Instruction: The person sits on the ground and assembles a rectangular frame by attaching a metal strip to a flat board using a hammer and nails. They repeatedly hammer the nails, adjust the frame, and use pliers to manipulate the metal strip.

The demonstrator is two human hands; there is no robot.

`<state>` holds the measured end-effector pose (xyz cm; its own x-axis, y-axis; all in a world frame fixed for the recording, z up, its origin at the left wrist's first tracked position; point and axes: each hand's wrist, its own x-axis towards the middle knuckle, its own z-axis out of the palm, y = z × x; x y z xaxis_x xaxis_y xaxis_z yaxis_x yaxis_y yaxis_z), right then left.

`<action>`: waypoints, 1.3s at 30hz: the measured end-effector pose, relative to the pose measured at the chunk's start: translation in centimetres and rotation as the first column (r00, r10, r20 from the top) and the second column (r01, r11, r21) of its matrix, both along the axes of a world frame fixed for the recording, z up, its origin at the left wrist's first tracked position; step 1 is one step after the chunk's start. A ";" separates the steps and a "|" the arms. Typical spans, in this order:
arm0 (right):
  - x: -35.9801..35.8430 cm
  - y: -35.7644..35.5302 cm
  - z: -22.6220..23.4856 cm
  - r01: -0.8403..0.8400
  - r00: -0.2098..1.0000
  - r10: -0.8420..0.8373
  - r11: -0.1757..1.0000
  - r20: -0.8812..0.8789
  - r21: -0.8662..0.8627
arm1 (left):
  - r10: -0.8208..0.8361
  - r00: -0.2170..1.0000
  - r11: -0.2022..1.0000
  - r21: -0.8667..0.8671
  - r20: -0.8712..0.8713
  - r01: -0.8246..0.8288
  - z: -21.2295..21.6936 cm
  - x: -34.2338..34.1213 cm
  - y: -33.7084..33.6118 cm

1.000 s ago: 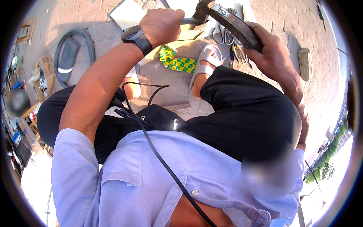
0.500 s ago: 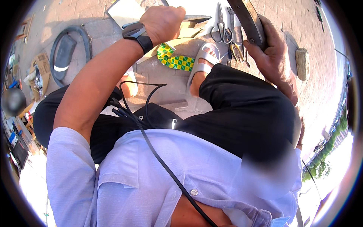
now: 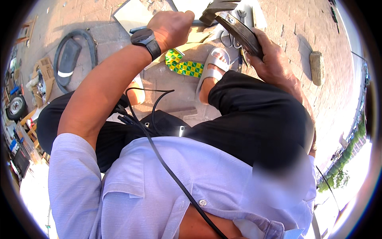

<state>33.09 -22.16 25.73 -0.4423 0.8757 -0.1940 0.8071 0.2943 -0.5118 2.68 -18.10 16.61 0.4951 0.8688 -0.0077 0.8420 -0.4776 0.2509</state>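
Note:
My left hand (image 3: pixel 171 28), with a black watch on the wrist, is closed in a fist over a dark narrow piece (image 3: pixel 137 30) that sticks out on both sides; the fingers hide its middle, and its kind is unclear. My right hand (image 3: pixel 274 59) grips the dark handle of a claw hammer (image 3: pixel 240 34). The hammer's head is up by the right end of the dark piece; I cannot tell whether they touch. Below my left hand are tan sheets (image 3: pixel 197 38) and a green-and-yellow checkered strip (image 3: pixel 187 67), close to my sandalled foot (image 3: pixel 215 69).
Scissors (image 3: pixel 227 38) and other hand tools lie behind the hammer, partly covered. A block (image 3: pixel 317 67) rests on the paving at right. At left lie a dark rubber loop (image 3: pixel 94 51), a cardboard box (image 3: pixel 45 67) and a small wheel (image 3: pixel 16 106). A black cable (image 3: pixel 159 153) crosses my lap.
My right hand has swung the hammer down and left, bringing its head into view near the dark piece. My left hand has barely shifted.

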 end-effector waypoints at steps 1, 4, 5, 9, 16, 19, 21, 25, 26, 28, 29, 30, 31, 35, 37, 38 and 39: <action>-0.2 -0.2 0.3 0.034 0.998 -0.034 0.999 -0.054 0.008 | 0.000 1.000 1.000 0.002 0.006 0.000 -0.1 0.0 0.2; -0.8 -0.9 0.7 0.093 0.995 -0.092 0.995 -0.047 0.022 | -0.010 1.000 1.000 0.020 0.024 0.010 -0.2 0.4 0.1; -0.8 -0.8 -0.2 0.076 0.996 -0.077 0.997 0.038 0.022 | -0.009 1.000 0.999 0.038 0.006 0.009 0.1 0.3 0.2; -0.6 -0.3 0.5 0.104 0.993 -0.105 0.994 -0.057 -0.022 | -0.012 0.999 0.999 0.036 0.032 0.011 -0.5 -0.2 -0.2; 1.0 -0.9 -1.7 0.067 0.991 -0.065 0.998 0.119 -0.009 | 0.005 0.998 1.000 0.011 -0.070 -0.004 0.4 0.6 -0.3; -0.7 -0.3 -0.1 0.073 0.997 -0.074 0.996 -0.021 -0.055 | -0.020 1.000 0.999 0.032 0.017 0.020 -0.5 -0.4 -0.3; -0.8 -1.4 0.3 0.109 0.988 -0.106 0.994 -0.108 0.019 | -0.005 0.999 1.000 0.029 0.036 0.004 -0.4 0.4 -0.1; 0.0 -0.6 -1.0 0.081 0.997 -0.080 0.993 0.013 -0.082 | -0.003 1.000 1.000 0.023 -0.008 0.003 0.1 0.0 0.3; -0.1 -0.6 -0.6 0.098 0.993 -0.103 0.992 -0.061 -0.075 | -0.011 1.000 1.000 0.012 0.007 0.011 -0.1 0.0 0.2; -0.5 -0.7 -0.2 0.134 0.967 -0.144 0.989 -0.210 -0.063 | 0.022 1.000 1.000 -0.005 -0.002 -0.022 -0.5 0.2 0.3; -0.2 -0.9 -0.7 0.150 0.957 -0.160 0.987 -0.243 -0.061 | 0.022 1.000 1.000 -0.005 0.001 -0.022 -0.4 0.2 0.3; 0.1 -0.8 -1.1 0.142 0.983 -0.147 0.989 -0.114 -0.052 | 0.022 1.000 1.000 -0.005 0.003 -0.022 -0.3 0.3 0.2; 0.3 -0.7 -1.6 0.132 0.991 -0.131 0.990 0.017 -0.045 | 0.009 0.999 1.000 0.015 0.031 -0.009 -0.1 0.2 0.1; 0.6 -0.1 -0.8 0.160 0.986 -0.163 0.985 -0.037 -0.069 | -0.017 0.999 0.999 0.027 0.028 0.016 -0.4 0.1 0.0; 0.4 -0.6 -0.7 0.165 0.968 -0.163 0.986 -0.189 -0.005 | -0.025 0.999 0.998 0.050 0.048 0.023 -0.9 0.3 0.3; -0.3 -0.5 -0.5 0.156 0.980 -0.157 0.988 -0.122 -0.020 | -0.006 1.000 0.999 0.043 0.029 0.005 -0.6 0.1 0.2; -0.9 -0.4 -0.4 0.146 0.987 -0.148 0.989 -0.055 -0.036 | 0.013 1.000 0.999 0.035 0.011 -0.013 -0.4 -0.1 0.1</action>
